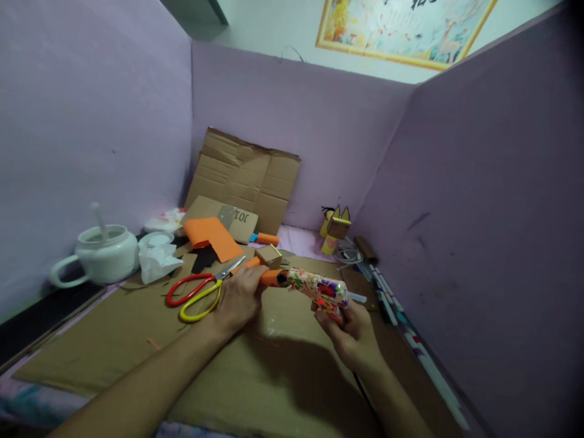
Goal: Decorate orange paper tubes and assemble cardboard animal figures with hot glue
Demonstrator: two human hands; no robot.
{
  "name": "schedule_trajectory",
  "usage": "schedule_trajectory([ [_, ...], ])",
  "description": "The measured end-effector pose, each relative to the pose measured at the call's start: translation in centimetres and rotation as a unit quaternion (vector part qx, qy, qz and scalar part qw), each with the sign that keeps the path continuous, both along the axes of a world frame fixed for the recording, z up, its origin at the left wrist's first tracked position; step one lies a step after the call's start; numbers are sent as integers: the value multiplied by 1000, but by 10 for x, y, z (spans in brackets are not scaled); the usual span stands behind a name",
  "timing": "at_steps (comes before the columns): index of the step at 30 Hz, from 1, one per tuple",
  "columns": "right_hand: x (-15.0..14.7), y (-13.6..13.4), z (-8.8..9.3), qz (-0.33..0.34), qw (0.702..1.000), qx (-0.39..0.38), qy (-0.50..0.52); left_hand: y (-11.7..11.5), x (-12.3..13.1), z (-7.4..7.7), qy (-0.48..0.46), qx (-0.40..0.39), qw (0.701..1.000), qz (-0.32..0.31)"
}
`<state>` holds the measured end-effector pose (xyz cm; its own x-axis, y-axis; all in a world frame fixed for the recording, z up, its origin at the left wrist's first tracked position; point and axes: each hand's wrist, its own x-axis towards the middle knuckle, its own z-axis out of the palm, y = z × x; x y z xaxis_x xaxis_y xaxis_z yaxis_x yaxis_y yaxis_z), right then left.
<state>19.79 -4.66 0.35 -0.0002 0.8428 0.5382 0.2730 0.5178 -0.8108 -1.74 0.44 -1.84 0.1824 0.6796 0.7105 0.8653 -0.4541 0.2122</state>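
Observation:
My left hand (241,296) is closed around an orange paper piece (271,278), whose open end points right. A small cardboard box shape (269,256) stands just behind it. My right hand (349,328) grips the handle of a flower-patterned glue gun (319,289), with a red light lit on its side and a clear glue stick coming out of its back. The gun's nozzle is at the orange piece's open end; its tip is hidden. Scissors (205,292) with one red and one yellow handle lie beside my left hand, blades partly apart.
A white mug-like pot (107,252) and crumpled tissue (157,261) are at the left. Behind lie orange paper (212,237) and leaning cardboard (249,176). A yellow paper figure (336,228), coiled cable (349,254) and rolled sticks (422,353) are at the right.

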Motion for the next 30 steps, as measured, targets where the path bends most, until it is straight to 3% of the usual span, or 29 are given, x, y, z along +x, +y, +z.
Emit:
schedule_trajectory([
  [16,3,0,-2,-15,998,-8,-56,0,0,-1,4,-1,1000,0],
  [22,3,2,0,-17,1000,-19,-1,0,0,0,-2,5,1000,-3],
  [30,5,3,3,-16,1000,-10,-15,1,-1,0,0,23,1000,7],
])
